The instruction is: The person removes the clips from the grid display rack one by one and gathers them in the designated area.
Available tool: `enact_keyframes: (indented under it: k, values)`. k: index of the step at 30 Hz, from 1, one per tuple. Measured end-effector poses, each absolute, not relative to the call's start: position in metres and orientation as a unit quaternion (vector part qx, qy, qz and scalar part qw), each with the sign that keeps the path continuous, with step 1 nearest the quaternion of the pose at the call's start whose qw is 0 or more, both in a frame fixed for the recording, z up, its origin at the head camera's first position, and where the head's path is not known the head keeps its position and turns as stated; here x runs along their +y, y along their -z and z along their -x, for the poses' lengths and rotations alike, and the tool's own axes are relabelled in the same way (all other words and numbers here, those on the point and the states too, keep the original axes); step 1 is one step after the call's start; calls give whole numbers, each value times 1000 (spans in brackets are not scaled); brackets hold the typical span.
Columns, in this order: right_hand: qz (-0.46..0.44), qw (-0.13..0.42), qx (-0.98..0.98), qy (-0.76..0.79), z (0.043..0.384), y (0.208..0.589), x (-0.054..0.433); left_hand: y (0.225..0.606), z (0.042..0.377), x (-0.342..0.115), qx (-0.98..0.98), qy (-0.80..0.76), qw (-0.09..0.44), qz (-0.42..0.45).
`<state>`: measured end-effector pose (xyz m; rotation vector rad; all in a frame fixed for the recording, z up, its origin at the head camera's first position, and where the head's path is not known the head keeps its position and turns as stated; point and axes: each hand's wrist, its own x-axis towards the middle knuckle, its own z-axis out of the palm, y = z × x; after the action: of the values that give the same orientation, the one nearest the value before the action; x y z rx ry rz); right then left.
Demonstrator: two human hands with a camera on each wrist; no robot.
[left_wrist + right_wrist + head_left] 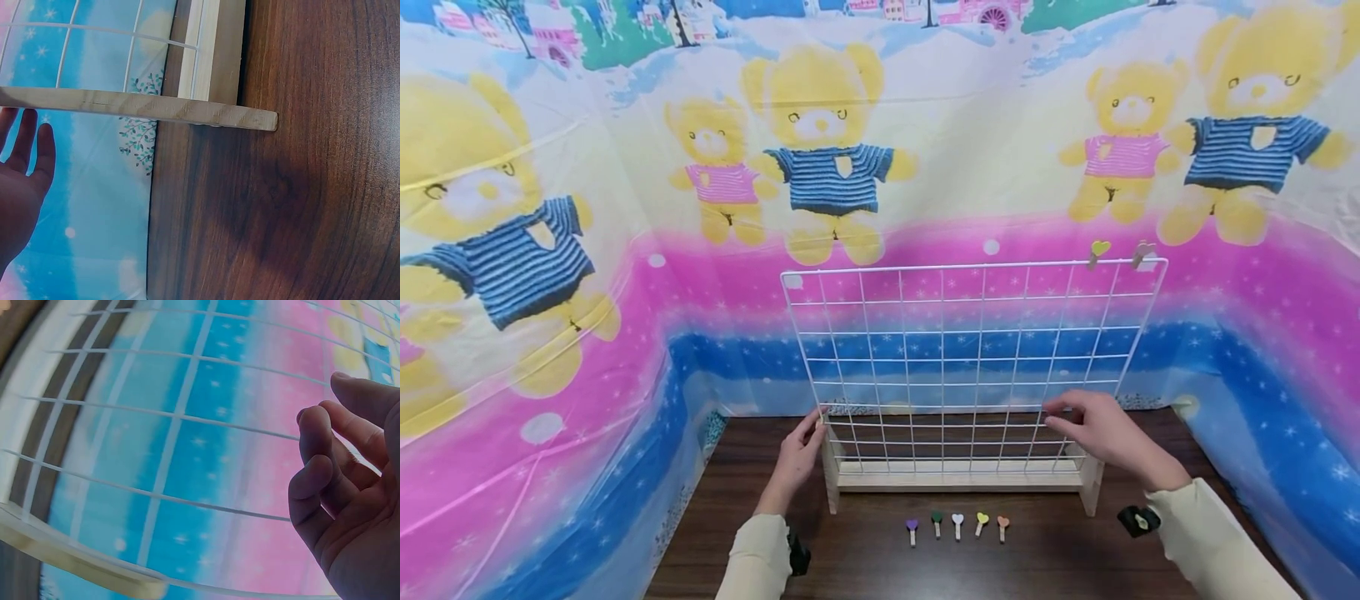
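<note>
A white wire grid (940, 358) stands upright in a wooden stand (958, 481) on the table. My left hand (800, 457) is at the stand's left upright (187, 112), its fingers fairly straight and their tips against or just beside the wood. Before the grid's lower right part, my right hand (1097, 429) has loosely bent fingers and holds nothing; in the right wrist view the thumb stands apart from the fingers. On the grid's top right edge sit a yellow-green heart clothespin (1099, 250) and a greyish heart clothespin (1142, 252).
In front of the stand lies a row of heart clothespins: purple (912, 532), dark green (937, 524), white (957, 526), yellow (982, 523) and orange (1003, 528). A bear-print cloth (955, 150) surrounds the dark wooden table (865, 575) at the back and sides.
</note>
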<state>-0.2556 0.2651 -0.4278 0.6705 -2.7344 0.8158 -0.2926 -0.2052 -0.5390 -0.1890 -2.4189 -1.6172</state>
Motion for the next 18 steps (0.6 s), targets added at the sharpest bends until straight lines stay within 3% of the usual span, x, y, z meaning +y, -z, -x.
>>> enact_keyframes:
  k: [11,18]
  values:
    - [-229,147,-924,-269,254,380,268,505,271,-197,-824,554,94,78]
    - [-242,216,-913,-249,258,354,272,514,278,-200,-820,560,90,72]
